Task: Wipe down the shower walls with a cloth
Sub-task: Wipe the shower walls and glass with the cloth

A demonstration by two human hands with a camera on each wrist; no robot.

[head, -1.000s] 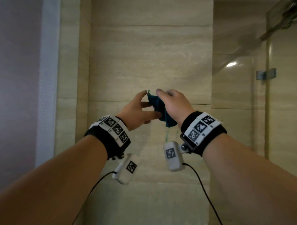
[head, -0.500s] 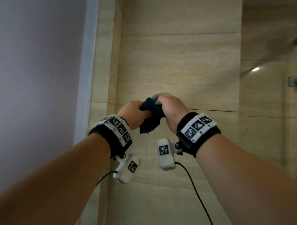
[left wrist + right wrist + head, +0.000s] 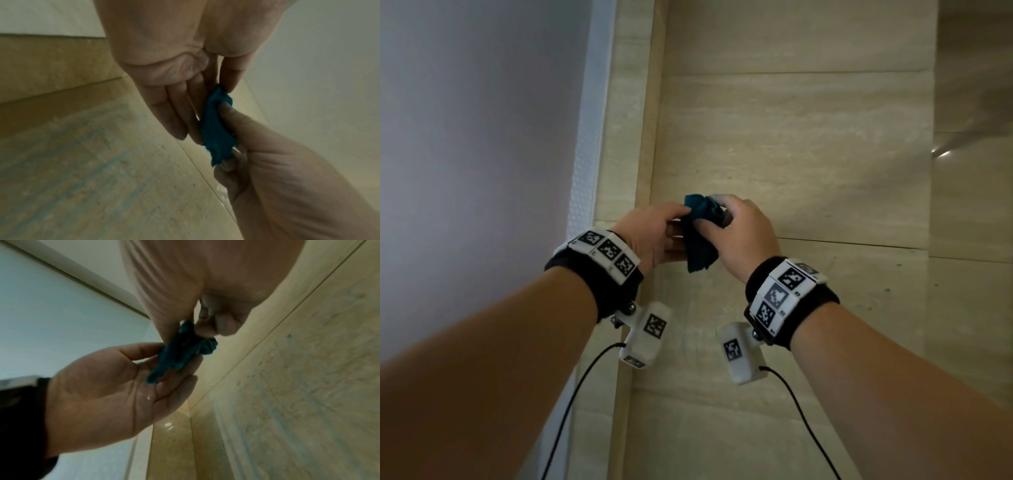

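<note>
Two surfaces meet at a corner: the beige stone-tiled shower wall ahead and a pale wall left, leaving open tile rightward for strokes. Both hands hold the bunched teal cloth just off the tile. The left hand pinches it between thumb and nearly straight fingers; the right hand grips its top. Soft, light, seemingly damp, it is best wadded into the palm.

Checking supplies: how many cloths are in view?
1: a teal cloth, bunched between the left hand and right hand in front of the beige tiled wall. No others are visible.
</note>
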